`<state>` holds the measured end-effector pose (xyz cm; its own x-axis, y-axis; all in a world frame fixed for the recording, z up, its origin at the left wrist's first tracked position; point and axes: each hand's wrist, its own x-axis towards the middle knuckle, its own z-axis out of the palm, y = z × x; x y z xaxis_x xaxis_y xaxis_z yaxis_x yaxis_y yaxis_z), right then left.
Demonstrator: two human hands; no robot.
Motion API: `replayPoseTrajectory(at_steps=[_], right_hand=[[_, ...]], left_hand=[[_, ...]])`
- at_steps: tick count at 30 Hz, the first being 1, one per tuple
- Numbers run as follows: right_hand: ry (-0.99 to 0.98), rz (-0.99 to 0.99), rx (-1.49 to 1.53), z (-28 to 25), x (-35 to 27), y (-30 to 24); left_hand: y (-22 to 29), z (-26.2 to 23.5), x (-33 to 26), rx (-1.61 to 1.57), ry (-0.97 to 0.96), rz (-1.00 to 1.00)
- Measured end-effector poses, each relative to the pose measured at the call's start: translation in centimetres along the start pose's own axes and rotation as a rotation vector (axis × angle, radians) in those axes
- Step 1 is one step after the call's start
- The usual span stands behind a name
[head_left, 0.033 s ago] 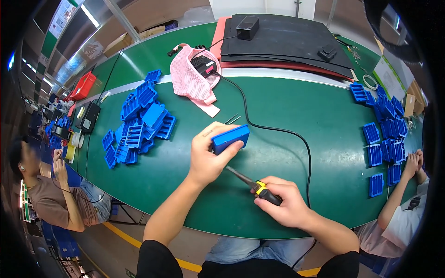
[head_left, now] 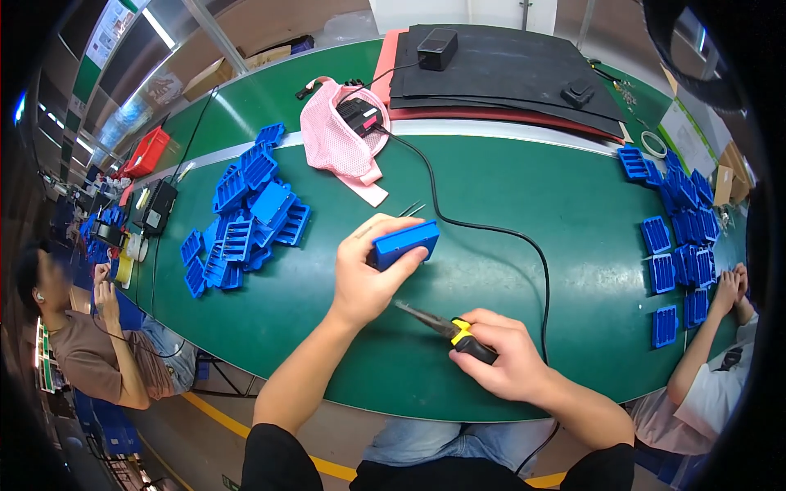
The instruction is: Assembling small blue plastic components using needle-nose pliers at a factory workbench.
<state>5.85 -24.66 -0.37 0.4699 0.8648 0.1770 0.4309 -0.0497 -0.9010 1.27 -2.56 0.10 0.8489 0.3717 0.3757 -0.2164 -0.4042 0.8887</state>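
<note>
My left hand [head_left: 362,270] grips a blue plastic case [head_left: 407,244], thumb on its near face and fingers behind it. My right hand [head_left: 509,353] is closed round the yellow and black handles of a pair of long-nose pliers [head_left: 434,320]. The grey jaws point up and left, below the case and apart from it. Just beyond my left hand, the tips of what look like metal tweezers [head_left: 413,209] show on the green table [head_left: 475,286].
A heap of blue slotted plastic cases [head_left: 246,217] lies to the left, more cases [head_left: 679,221] to the right. A black cable [head_left: 491,231] crosses the table from a pink mesh bag [head_left: 336,135]. Black sheets [head_left: 508,74] lie at the back. People sit at both sides.
The plier tips have shifted slightly down and left, and the jaws look a little wider. The blue case has moved very slightly to the left.
</note>
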Motion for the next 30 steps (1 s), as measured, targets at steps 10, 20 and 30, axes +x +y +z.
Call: replayPoseTrajectory(at_steps=[10, 20, 30], right_hand=[[-0.057, -0.166, -0.361, 0.4, 0.0, 1.2], [-0.039, -0.167, -0.403, 0.3, 0.1, 1.1], [0.082, 0.159, 0.301, 0.1, 0.1, 1.4]], left_hand=[[-0.2, 0.0, -0.2, -0.407, 0.049, -0.269], [0.4, 0.0, -0.1, -0.384, 0.058, -0.179], [0.5, -1.7, 1.1, 0.54, 0.137, 0.578]])
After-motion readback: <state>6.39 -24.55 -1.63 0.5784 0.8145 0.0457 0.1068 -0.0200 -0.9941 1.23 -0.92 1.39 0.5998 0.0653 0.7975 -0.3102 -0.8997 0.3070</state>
